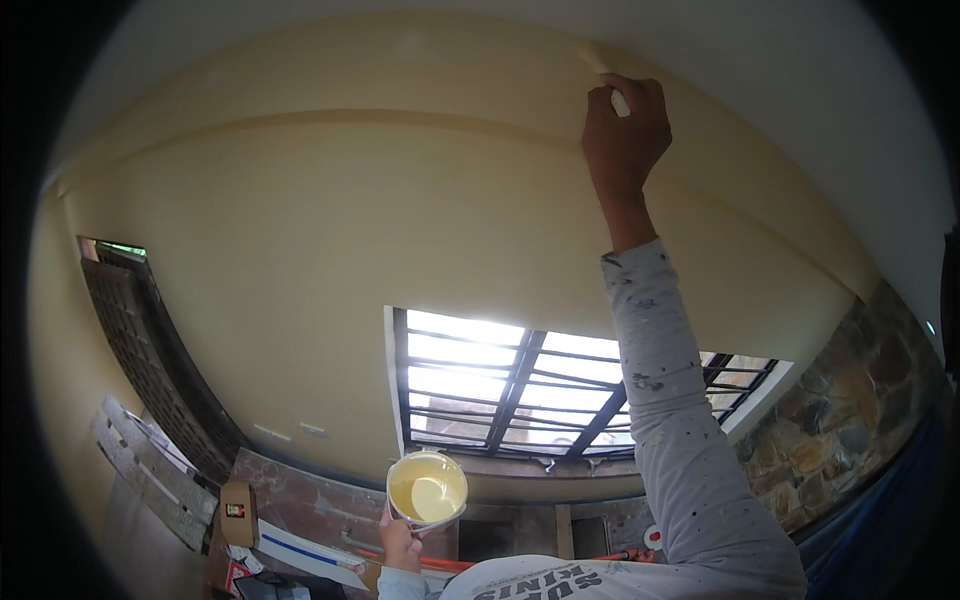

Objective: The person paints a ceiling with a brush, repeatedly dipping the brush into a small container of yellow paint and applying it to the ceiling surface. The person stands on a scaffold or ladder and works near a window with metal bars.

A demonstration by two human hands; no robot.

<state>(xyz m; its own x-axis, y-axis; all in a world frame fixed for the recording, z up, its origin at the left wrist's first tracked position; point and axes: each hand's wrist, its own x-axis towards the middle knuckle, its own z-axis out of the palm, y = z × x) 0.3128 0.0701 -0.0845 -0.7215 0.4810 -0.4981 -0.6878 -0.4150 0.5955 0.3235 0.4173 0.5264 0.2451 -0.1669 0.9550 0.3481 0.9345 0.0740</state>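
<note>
High on the pale yellow wall point(300, 200), my right hand point(625, 130) is closed around the white handle of a paintbrush point(600, 62), whose head is at the upper band of the wall, just below the white ceiling point(700, 40). My right arm is raised in a paint-spattered white sleeve. Low in the middle, my left hand point(400, 540) grips a small white pail of yellow paint point(427, 490), held upright with its top open.
Below are a barred window point(460, 370), a countertop point(280, 470) with cardboard and other items, and a long orange object point(370, 555). At left are a dark doorway point(140, 340) and propped boards point(150, 470). A stone-clad wall point(820, 430) and blue sheeting point(880, 520) are at right.
</note>
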